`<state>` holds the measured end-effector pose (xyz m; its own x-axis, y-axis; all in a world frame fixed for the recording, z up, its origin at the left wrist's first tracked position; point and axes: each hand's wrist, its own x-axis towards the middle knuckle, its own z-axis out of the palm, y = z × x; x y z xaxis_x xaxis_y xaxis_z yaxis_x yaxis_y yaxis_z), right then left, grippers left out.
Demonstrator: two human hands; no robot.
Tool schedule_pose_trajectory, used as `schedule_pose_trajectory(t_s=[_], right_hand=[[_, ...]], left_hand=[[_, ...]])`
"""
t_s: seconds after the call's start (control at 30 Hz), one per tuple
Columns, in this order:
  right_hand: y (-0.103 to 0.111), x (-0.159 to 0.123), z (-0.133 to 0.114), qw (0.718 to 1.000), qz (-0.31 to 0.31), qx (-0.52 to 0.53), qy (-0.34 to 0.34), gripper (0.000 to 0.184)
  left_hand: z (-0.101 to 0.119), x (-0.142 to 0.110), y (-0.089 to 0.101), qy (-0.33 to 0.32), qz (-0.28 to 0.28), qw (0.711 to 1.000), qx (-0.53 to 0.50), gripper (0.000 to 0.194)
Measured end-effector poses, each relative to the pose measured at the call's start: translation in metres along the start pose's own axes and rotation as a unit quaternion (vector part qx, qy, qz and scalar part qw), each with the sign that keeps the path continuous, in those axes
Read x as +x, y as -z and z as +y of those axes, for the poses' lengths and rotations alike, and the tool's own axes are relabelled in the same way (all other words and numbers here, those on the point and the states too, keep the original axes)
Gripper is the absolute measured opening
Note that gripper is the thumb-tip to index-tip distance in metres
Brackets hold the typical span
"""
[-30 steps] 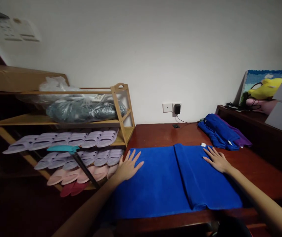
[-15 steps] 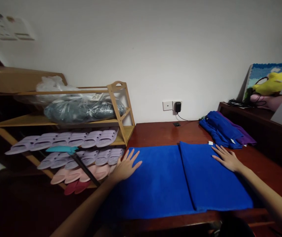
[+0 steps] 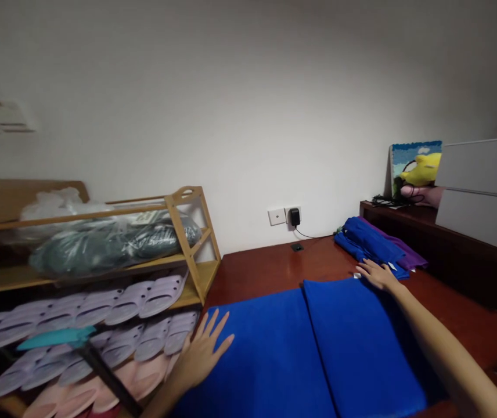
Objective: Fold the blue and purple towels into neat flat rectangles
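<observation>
A blue cloth lies flat on the reddish-brown wooden table, its right part folded over on top with a raised edge. My left hand rests at the cloth's left edge, fingers spread and nothing held. At the far right corner of the cloth is my right hand, fingers stretched out, beside a small white tag. Just beyond it lies a heap of blue cloth with a purple cloth along its right side.
On the left stands a wooden rack with a plastic-wrapped bundle and rows of lilac slippers. A teal-topped pole leans before it. A black plug sits in the wall socket. Grey drawers stand at the right.
The view has tilted up and swung right, so the table sits lower. My right hand has shifted to the cloth's far corner, towards the heap. My left hand stays at the left edge.
</observation>
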<state>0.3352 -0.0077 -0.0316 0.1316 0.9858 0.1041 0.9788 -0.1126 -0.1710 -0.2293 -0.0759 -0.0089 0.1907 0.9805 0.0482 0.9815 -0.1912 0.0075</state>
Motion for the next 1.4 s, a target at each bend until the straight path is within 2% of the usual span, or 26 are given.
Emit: schedule_pose_trajectory(t_s=[0.23,0.37,0.5,0.63,0.7,0.77,0.87,1.07,1.23,1.4], right_hand=[[-0.005,0.011,0.049,1.000,-0.011,-0.009,0.004,0.059],[0.000,0.017,0.058,1.000,-0.004,-0.019,0.003,0.059],[0.009,0.009,0.032,0.999,0.025,-0.040,0.020,0.052],[0.006,-0.034,-0.016,0.988,0.108,-0.016,0.107,0.055],[0.000,-0.061,-0.031,0.987,0.097,-0.001,0.131,0.058],[-0.008,-0.084,-0.031,0.993,0.044,0.001,0.112,0.065],[-0.015,-0.104,-0.011,0.998,-0.013,0.004,0.066,0.070],[-0.010,-0.112,0.040,1.000,-0.013,0.000,0.027,0.072],[-0.005,-0.117,0.061,0.999,-0.018,0.004,0.041,0.069],[0.001,-0.115,0.078,0.999,-0.015,-0.002,0.033,0.068]], left_hand=[[0.000,0.000,0.004,0.010,-0.020,1.000,-0.001,0.066],[-0.002,0.001,0.003,-0.001,-0.019,1.000,-0.011,0.068],[-0.002,0.001,0.001,-0.005,-0.011,1.000,-0.011,0.065],[-0.003,0.002,-0.003,-0.007,-0.009,1.000,-0.010,0.064],[-0.002,0.002,-0.004,-0.012,-0.005,1.000,-0.010,0.064],[-0.001,0.001,-0.003,-0.016,-0.003,1.000,-0.012,0.064],[0.000,0.000,0.000,-0.017,-0.009,1.000,-0.017,0.065],[-0.010,0.000,-0.002,-0.035,-0.006,0.999,-0.036,0.067],[-0.017,0.000,-0.006,-0.040,0.002,0.998,-0.046,0.068],[-0.022,-0.006,0.003,-0.051,-0.015,0.997,-0.058,0.068]])
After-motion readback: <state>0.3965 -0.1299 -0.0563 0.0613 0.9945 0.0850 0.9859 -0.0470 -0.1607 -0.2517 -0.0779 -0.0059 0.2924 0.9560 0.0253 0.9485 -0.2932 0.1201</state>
